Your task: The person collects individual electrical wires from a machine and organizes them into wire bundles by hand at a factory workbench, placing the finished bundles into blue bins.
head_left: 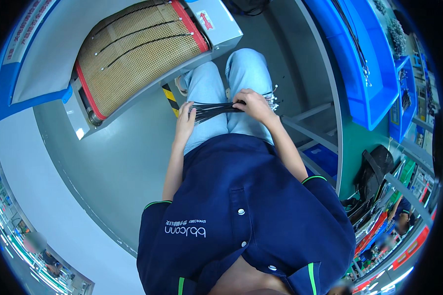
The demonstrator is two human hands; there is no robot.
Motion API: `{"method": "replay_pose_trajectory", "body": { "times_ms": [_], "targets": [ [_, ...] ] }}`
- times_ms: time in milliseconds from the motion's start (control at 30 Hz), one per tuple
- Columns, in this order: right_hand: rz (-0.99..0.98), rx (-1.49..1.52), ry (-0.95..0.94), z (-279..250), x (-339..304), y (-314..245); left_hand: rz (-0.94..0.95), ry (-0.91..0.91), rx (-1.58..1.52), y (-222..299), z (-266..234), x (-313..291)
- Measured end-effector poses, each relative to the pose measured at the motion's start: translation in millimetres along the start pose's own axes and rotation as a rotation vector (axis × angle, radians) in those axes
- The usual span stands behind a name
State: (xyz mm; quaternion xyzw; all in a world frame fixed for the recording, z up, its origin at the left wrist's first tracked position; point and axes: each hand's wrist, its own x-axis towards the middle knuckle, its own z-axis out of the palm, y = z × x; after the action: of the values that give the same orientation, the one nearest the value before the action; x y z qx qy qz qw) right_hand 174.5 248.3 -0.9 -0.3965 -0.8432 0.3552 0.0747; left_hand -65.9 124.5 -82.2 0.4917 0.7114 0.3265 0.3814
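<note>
A bundle of thin black cables (214, 110) lies crosswise over my thighs. My left hand (185, 119) has its fingers closed round the bundle's left end. Toward the other end, my right hand (253, 104) grips the cables from above, its fingers curled over them. Small white connectors fan out just beyond the right hand. The connectors at the left end are mostly hidden by my left hand.
At the upper left, a conveyor with a tan mesh belt (133, 59) and red edges carries three separate black cables (142, 33). A blue bin (376, 93) with more cables stands at the upper right. Grey frame bars (312, 114) are right of my legs.
</note>
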Motion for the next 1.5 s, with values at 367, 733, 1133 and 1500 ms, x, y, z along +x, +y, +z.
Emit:
{"method": "replay_pose_trajectory", "body": {
  "times_ms": [367,733,1133,1500],
  "targets": [
    [-0.013,0.144,0.096,-31.3,-8.2,3.4,0.343,-0.111,0.335,47.3,-24.4,17.2],
    [-0.264,0.079,0.12,-64.6,-3.7,-29.9,0.456,-0.193,0.181,137.1,-12.8,21.0],
    [-0.376,0.135,0.188,-60.5,-2.2,-31.0,0.395,-0.176,0.012,160.6,-13.9,23.7],
    [-0.315,0.225,0.226,-79.6,-8.0,-36.0,0.359,-0.03,-0.06,182.4,-13.4,20.4]
  ]
}}
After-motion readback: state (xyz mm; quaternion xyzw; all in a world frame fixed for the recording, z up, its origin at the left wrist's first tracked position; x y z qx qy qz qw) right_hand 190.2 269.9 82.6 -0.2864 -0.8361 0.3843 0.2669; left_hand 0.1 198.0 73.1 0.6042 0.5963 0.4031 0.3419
